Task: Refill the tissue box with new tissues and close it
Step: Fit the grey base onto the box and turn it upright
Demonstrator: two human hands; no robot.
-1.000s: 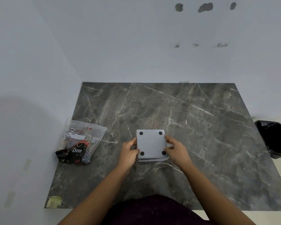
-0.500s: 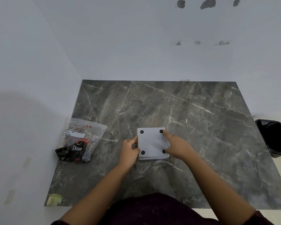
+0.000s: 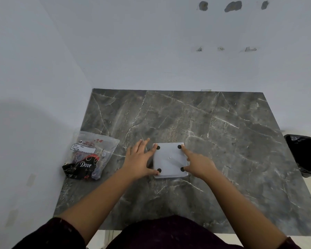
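Note:
A square grey tissue box lies upside down on the dark marble table, its flat base with black rubber feet at the corners facing up. My left hand rests against its left side, fingers spread, thumb at the near-left foot and a fingertip at the far-left foot. My right hand presses on its right side, index finger at the far-right foot and thumb by the near-right foot. A clear plastic pack of new tissues with a dark "Dove" print lies to the left.
White walls close the table at the back and left. A black-lined bin stands off the table's right edge. My dark sleeves and lap fill the bottom of the view.
My left hand has opened from a side grip and spread its fingers along the box's left edge. My right index finger has stretched to the far-right foot. The box has stayed in place.

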